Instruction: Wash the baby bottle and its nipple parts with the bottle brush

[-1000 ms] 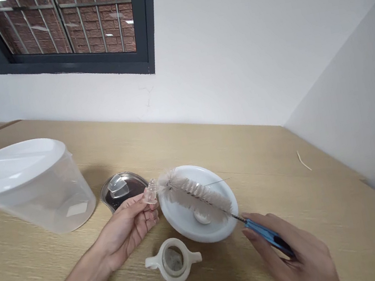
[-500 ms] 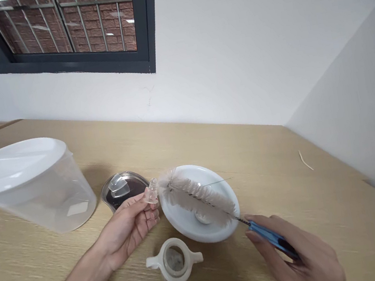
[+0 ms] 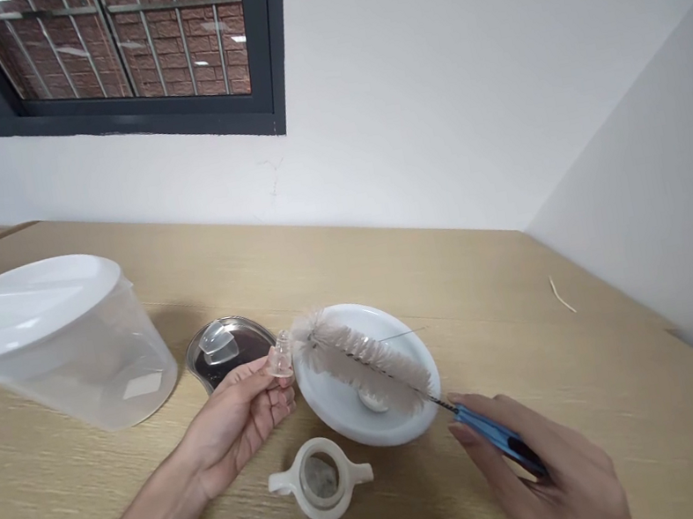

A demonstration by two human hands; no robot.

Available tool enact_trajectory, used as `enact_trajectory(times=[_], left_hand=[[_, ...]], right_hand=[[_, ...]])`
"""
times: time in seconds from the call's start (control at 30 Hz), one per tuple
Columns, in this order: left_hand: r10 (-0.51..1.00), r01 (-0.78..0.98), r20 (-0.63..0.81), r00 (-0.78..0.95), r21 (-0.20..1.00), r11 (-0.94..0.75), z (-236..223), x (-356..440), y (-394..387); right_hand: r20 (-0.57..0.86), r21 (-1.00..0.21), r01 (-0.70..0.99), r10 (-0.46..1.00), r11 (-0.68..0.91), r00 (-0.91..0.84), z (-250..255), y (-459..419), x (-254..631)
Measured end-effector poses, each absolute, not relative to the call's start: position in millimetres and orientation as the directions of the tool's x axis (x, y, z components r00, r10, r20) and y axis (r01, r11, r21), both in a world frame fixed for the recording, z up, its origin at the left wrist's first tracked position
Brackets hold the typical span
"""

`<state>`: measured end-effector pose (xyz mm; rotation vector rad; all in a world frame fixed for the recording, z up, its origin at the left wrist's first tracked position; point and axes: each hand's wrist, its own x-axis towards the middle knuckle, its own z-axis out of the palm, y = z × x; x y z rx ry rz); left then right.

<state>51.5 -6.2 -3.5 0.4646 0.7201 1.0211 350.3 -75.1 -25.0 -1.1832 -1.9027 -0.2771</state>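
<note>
Head camera view: both hands work over a wood-grain surface (image 3: 443,274), each with its fingers closed on an object. The left hand (image 3: 239,430) pinches a clear stepped piece (image 3: 280,357) between thumb and fingers, its narrow end pointing up, just beside the left rim of a white bowl (image 3: 347,416). The right hand (image 3: 549,461) grips the blue-and-black handle (image 3: 494,430) of a brush (image 3: 372,367), with the thumb along the near side. The brush lies diagonally above the bowl, its pale bristles directed up and left; the bristle tip sits at the clear stepped piece, and contact between the two cannot be confirmed. A thin dark rod (image 3: 404,335) extends rightward from the bristles across the bowl rim. Inside the bowl, a small white part (image 3: 372,401) is partly covered by the brush. Below the bowl, nearer the person, a two-handled vessel (image 3: 327,507) stands with its opening upward and one handle to each side. Behind the left hand, a metal tray (image 3: 254,345) carries a clear cap (image 3: 218,345). Farther left stands a translucent container (image 3: 129,360) with a white lid (image 3: 38,300). A thin pale strip (image 3: 560,296) lies at the right of the surface, well apart from the other items.
</note>
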Motion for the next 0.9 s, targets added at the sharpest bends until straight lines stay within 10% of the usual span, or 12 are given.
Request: enact_trajectory(times=[0.9], left_hand=[[0.842,-0.583,-0.342,0.418,0.609,0.537,-5.5,50.3,-11.2]], right_hand=[[0.791,-0.071,0.788,0.516,0.611,-0.328,-24.0,-74.8,359.7]])
